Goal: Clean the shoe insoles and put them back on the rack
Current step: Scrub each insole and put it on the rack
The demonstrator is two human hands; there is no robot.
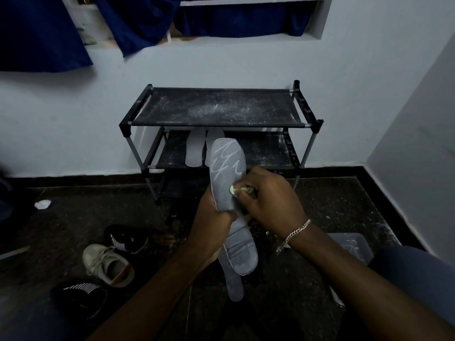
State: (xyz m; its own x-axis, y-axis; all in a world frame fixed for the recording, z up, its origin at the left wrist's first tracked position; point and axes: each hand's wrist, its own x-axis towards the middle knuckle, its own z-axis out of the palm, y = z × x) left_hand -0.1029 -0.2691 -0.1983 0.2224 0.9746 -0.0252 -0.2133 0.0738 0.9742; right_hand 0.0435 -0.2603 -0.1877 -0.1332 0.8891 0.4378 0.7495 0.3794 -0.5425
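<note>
My left hand grips a long grey insole around its middle, holding it upright in front of the rack; white streaks mark its upper half. A second grey insole hangs behind it, lower down, in the same grip. My right hand pinches a small pale yellow-green cleaning piece against the front insole's right edge. The black shoe rack stands against the wall, dusty on top. Two pale insoles lie on its middle shelf.
Shoes lie on the dark floor at the lower left: a beige sneaker and two black striped ones. A crumpled white scrap sits further left. A grey plastic container is by my right forearm. Blue curtains hang above.
</note>
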